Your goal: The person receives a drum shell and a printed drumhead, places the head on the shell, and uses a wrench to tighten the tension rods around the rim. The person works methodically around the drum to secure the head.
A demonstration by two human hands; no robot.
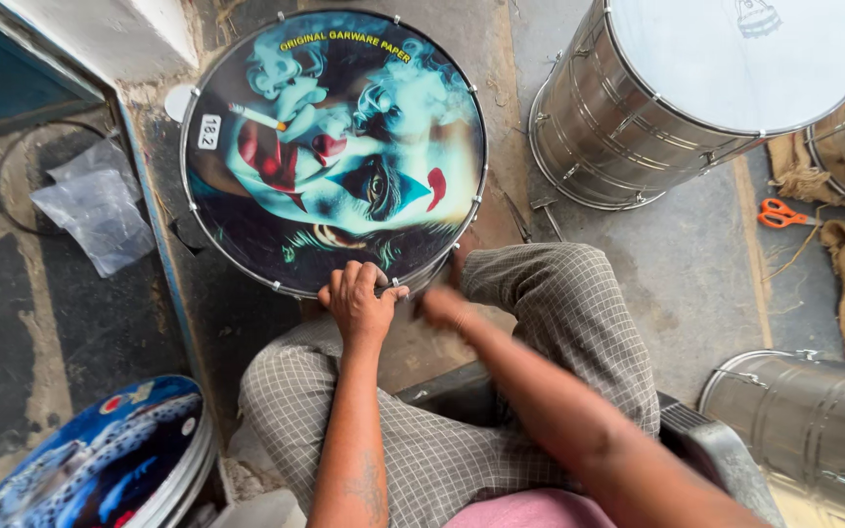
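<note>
Field note. I had the round drum with a printed blue-green face picture and metal hoop [334, 147] propped on the concrete floor [677, 264] against my knees, tilted toward me, likely so the near rim stayed in reach. My left hand [359, 298] gripped that near rim, fingers curled over the hoop to steady it. My right hand [439, 305] sat just beside it at the rim (blurred; I couldn't tell whether it was closed or holding anything). Plain steel drum shells [638, 108] stood nearby, orange-handled scissors [779, 213] well apart.
</note>
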